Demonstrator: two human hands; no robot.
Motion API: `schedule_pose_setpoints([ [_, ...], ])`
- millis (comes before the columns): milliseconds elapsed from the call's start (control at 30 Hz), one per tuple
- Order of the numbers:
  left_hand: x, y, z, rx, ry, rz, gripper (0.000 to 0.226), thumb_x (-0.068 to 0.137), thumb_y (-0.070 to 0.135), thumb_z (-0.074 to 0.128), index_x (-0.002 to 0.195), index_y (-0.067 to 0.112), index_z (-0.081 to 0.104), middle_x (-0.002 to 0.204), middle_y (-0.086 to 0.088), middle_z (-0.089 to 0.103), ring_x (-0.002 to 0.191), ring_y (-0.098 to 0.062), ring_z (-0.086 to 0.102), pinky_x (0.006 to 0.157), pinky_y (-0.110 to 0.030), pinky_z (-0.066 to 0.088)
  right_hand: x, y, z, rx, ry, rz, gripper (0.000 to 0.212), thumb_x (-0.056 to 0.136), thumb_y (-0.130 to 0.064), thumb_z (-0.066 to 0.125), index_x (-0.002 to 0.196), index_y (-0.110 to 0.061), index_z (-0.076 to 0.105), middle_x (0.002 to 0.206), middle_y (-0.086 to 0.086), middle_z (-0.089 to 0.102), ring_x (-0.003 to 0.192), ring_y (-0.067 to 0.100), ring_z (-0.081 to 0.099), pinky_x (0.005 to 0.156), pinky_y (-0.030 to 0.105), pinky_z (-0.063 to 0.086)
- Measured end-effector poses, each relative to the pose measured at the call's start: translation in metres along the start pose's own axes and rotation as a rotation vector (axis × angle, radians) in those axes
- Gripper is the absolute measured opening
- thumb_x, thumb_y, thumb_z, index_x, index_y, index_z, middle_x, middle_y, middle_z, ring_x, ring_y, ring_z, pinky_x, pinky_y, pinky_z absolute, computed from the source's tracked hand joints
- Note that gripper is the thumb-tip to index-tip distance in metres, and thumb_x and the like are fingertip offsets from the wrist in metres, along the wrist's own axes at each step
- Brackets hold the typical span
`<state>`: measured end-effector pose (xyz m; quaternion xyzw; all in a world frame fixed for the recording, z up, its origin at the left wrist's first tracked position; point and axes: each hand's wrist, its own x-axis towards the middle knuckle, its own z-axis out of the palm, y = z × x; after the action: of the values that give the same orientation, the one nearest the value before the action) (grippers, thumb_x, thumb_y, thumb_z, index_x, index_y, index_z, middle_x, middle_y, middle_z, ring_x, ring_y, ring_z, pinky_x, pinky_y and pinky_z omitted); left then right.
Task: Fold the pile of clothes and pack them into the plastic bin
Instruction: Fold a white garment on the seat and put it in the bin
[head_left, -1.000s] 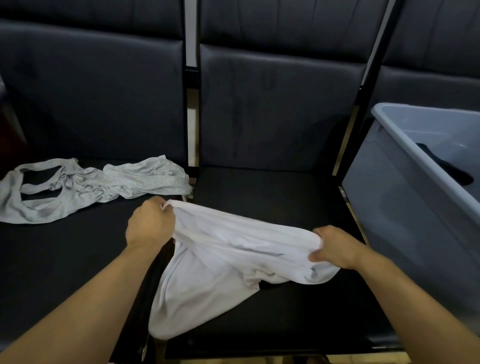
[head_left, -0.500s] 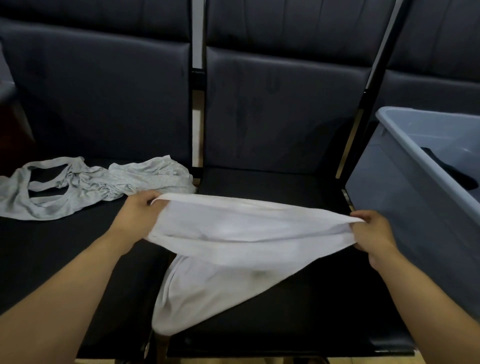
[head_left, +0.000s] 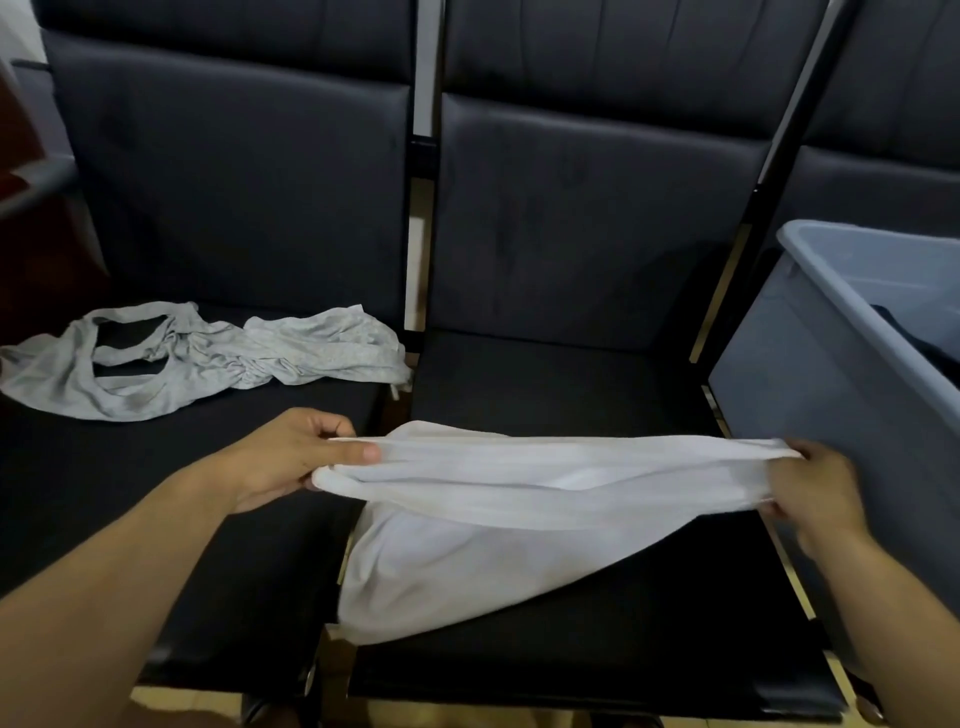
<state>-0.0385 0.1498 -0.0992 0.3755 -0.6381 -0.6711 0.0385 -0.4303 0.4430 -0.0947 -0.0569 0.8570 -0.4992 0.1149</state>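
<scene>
Both hands are holding a white garment stretched out sideways over the middle seat. The left hand is pinching one end of it, thumb on top and fingers curled under the edge, and the right hand is gripping the other end with its fingers wrapped around bunched cloth, right next to the bin. The top edge is pulled pretty taut between them, and the rest is sagging down in a loose pouch that's lying on the seat near its front edge. A grey top is lying crumpled on the left seat, well apart from the white one, its right end reaching close to the gap between the two seats. The bin is sitting off to the right with something dark inside it, can't really tell what.
</scene>
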Motion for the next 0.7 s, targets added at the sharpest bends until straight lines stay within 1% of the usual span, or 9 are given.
schedule_pose_setpoints([
  [133, 0.001, 0.000, -0.004, -0.058, -0.071, -0.007, 0.036, 0.069, 0.022, 0.091, 0.067, 0.010, 0.058, 0.072, -0.006, 0.059, 0.068, -0.013, 0.057, 0.061, -0.023, 0.045, -0.007, -0.003, 0.000, 0.084, -0.050, 0.102, 0.033, 0.094, 0.005, 0.042, 0.105, -0.006, 0.070, 0.074, 0.014, 0.057, 0.062, 0.025, 0.048, 0.053, 0.026, 0.039],
  [200, 0.001, -0.006, -0.005, 0.130, -0.069, -0.045, 0.025, 0.076, 0.013, 0.087, 0.072, 0.005, 0.063, 0.074, -0.003, 0.064, 0.071, -0.013, 0.061, 0.061, -0.022, 0.047, -0.010, -0.007, -0.001, 0.137, -0.089, 0.172, 0.036, 0.096, 0.004, 0.040, 0.112, -0.008, 0.069, 0.077, 0.010, 0.058, 0.064, 0.021, 0.049, 0.052, 0.025, 0.039],
  [300, 0.016, -0.029, -0.015, 0.597, 0.147, -0.002, 0.017, 0.082, 0.012, 0.078, 0.070, 0.014, 0.066, 0.069, 0.003, 0.064, 0.071, -0.015, 0.061, 0.061, -0.023, 0.042, -0.018, -0.011, -0.004, 0.159, -0.218, 0.241, 0.040, 0.100, 0.003, 0.035, 0.118, -0.013, 0.067, 0.082, 0.010, 0.062, 0.066, 0.019, 0.050, 0.053, 0.024, 0.039],
  [367, 0.024, -0.041, -0.026, 0.648, 0.382, -0.022, 0.011, 0.087, 0.009, 0.067, 0.084, 0.018, 0.062, 0.084, -0.002, 0.065, 0.081, -0.021, 0.064, 0.063, -0.027, 0.044, -0.025, -0.014, -0.008, 0.162, -0.339, 0.257, 0.039, 0.100, 0.001, 0.038, 0.116, -0.015, 0.071, 0.084, 0.009, 0.065, 0.067, 0.018, 0.054, 0.052, 0.023, 0.043],
  [400, 0.024, -0.043, -0.028, 0.589, 0.477, -0.072, 0.010, 0.089, 0.009, 0.062, 0.094, 0.017, 0.058, 0.092, -0.007, 0.064, 0.082, -0.024, 0.064, 0.064, -0.030, 0.047, -0.031, -0.017, -0.011, 0.156, -0.404, 0.259, 0.038, 0.100, -0.001, 0.041, 0.114, -0.016, 0.072, 0.085, 0.008, 0.067, 0.068, 0.017, 0.057, 0.055, 0.023, 0.044],
  [467, 0.018, -0.043, -0.027, 0.305, 0.525, -0.186, 0.017, 0.094, 0.010, 0.055, 0.110, 0.015, 0.051, 0.102, -0.017, 0.063, 0.077, -0.028, 0.066, 0.065, -0.035, 0.055, -0.040, -0.023, -0.016, 0.131, -0.529, 0.265, 0.034, 0.101, -0.006, 0.044, 0.112, -0.016, 0.074, 0.080, 0.006, 0.070, 0.062, 0.015, 0.061, 0.056, 0.024, 0.045],
  [567, -0.002, -0.031, -0.019, -0.260, 0.370, -0.287, 0.020, 0.100, 0.001, 0.049, 0.118, 0.003, 0.056, 0.109, -0.028, 0.067, 0.091, -0.040, 0.068, 0.077, -0.047, 0.059, -0.049, -0.026, -0.026, 0.148, -0.650, 0.316, 0.028, 0.102, -0.005, 0.044, 0.111, -0.010, 0.070, 0.080, 0.013, 0.074, 0.057, 0.023, 0.071, 0.047, 0.023, 0.047],
  [633, -0.020, -0.016, -0.017, -0.389, 0.261, -0.288, 0.025, 0.097, -0.007, 0.046, 0.117, -0.004, 0.061, 0.109, -0.030, 0.070, 0.102, -0.043, 0.067, 0.081, -0.053, 0.060, -0.050, -0.032, -0.029, 0.196, -0.672, 0.342, 0.027, 0.101, -0.003, 0.047, 0.111, -0.005, 0.071, 0.083, 0.014, 0.074, 0.061, 0.023, 0.072, 0.045, 0.022, 0.052],
  [700, -0.026, 0.006, -0.020, -0.420, 0.228, -0.250, 0.029, 0.096, -0.010, 0.043, 0.119, -0.006, 0.060, 0.114, -0.031, 0.069, 0.108, -0.044, 0.066, 0.085, -0.055, 0.059, -0.052, -0.048, -0.027, 0.233, -0.710, 0.310, 0.029, 0.100, -0.004, 0.050, 0.114, -0.006, 0.075, 0.088, 0.014, 0.073, 0.066, 0.021, 0.070, 0.052, 0.027, 0.058],
])
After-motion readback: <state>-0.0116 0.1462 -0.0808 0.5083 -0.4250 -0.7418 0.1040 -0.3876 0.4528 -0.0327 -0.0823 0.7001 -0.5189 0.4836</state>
